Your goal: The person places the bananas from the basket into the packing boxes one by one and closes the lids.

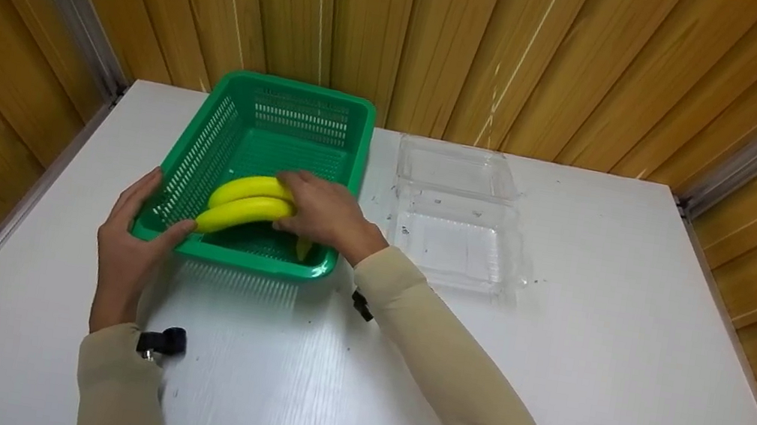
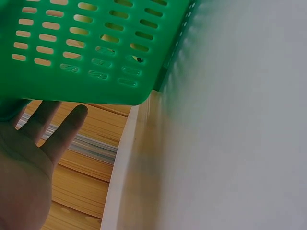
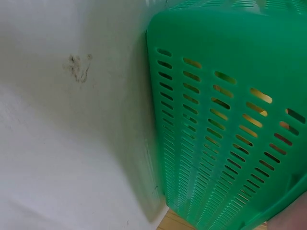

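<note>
Two yellow bananas (image 1: pixel 246 207) lie side by side at the near end of a green plastic basket (image 1: pixel 275 268). My right hand (image 1: pixel 325 212) reaches in over the basket's right rim and grips their right ends, its fingers over the far one and its thumb by the near one. A small yellow tip (image 1: pixel 303 249) shows below that hand. At the near left corner, my left hand (image 1: pixel 129 241) rests against the basket, straight fingers along the outside and thumb at the rim beside a banana tip. Beneath the rim in the left wrist view, the left fingers (image 2: pixel 64 132) are spread.
Right of the basket lies a clear plastic clamshell box (image 1: pixel 452 251), its lid (image 1: pixel 458 168) folded back toward the wall. The white table (image 1: pixel 601 339) meets wood-patterned panels (image 1: pixel 444 40) at the back and sides. Dark marks (image 3: pixel 79 67) spot its surface.
</note>
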Motion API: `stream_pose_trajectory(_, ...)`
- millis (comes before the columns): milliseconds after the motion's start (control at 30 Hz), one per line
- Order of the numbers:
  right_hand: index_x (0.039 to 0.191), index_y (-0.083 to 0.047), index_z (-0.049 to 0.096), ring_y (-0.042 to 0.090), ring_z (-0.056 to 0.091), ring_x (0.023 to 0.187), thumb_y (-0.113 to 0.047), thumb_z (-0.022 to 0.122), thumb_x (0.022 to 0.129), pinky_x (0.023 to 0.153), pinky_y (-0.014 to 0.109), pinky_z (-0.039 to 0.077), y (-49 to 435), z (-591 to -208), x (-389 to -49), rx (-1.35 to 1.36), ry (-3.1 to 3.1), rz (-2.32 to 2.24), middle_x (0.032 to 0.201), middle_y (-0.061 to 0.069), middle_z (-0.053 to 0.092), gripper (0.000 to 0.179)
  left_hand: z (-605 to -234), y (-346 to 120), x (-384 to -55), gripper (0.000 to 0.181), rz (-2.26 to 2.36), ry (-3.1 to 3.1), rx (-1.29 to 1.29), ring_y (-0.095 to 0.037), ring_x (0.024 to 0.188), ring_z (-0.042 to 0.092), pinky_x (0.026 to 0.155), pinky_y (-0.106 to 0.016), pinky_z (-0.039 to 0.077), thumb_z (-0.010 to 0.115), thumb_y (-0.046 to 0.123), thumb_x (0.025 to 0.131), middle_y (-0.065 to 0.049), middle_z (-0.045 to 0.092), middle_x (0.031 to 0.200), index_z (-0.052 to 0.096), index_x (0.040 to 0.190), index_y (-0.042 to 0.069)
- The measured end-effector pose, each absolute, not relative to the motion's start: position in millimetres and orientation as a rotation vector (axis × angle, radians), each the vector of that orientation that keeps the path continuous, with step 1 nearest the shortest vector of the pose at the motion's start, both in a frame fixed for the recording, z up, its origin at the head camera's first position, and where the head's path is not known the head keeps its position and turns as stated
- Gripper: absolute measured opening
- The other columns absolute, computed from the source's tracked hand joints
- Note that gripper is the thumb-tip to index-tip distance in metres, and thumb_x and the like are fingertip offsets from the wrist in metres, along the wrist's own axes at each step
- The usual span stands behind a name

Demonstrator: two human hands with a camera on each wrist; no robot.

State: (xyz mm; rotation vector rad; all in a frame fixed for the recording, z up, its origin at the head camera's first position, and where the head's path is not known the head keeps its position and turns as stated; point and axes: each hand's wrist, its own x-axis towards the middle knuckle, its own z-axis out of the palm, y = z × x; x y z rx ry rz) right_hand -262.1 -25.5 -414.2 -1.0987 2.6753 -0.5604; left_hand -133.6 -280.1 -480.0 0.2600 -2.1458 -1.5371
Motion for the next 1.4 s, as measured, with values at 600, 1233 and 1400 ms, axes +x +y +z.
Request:
stream_pose_trajectory(600, 0.154, -0.008, 0.051, 0.02, 0.057, 0.106, -0.031, 0.074, 0.099, 0.1, 0.031, 0.051, -26.2, -418.1, -262.0, -1.119, 2.713, -0.576, 0.132, 0.006, 0.063, 0.064, -481.3, -279.1, -130.7, 0.074, -1.509, -2.142, 0.265, -0.014, 0.15, 0.039, 0.122, -0.034, 0.036, 0.086, 0.02, 0.092, 0.009, 0.047, 0.162, 0.053, 0.158, 0.027)
stream_pose_trajectory(1233, 0.154, -0.009, 0.052, 0.02, 0.057, 0.101, -0.029, 0.075, 0.098, 0.092, 0.029, 0.051, -25.0, -417.7, -259.6, -1.139, 2.737, -0.631, 0.124, 0.005, 0.061, 0.064, -482.0, -281.1, -132.1, 0.073, -1.508, -2.116, 0.248, -0.014, 0.15, 0.04, 0.122, -0.031, 0.035, 0.086, 0.017, 0.091, 0.007, 0.049, 0.161, 0.055, 0.157, 0.023)
stream_pose_trajectory(1400, 0.154, -0.009, 0.052, 0.02, 0.057, 0.102, -0.03, 0.075, 0.098, 0.093, 0.029, 0.051, -22.6, -417.2, -259.5, -1.118, 2.745, -0.662, 0.125, 0.005, 0.061, 0.064, -480.6, -279.7, -134.0, 0.072, -1.501, -2.127, 0.239, -0.014, 0.15, 0.04, 0.122, -0.031, 0.034, 0.086, 0.018, 0.091, 0.007, 0.049, 0.161, 0.055, 0.157, 0.023)
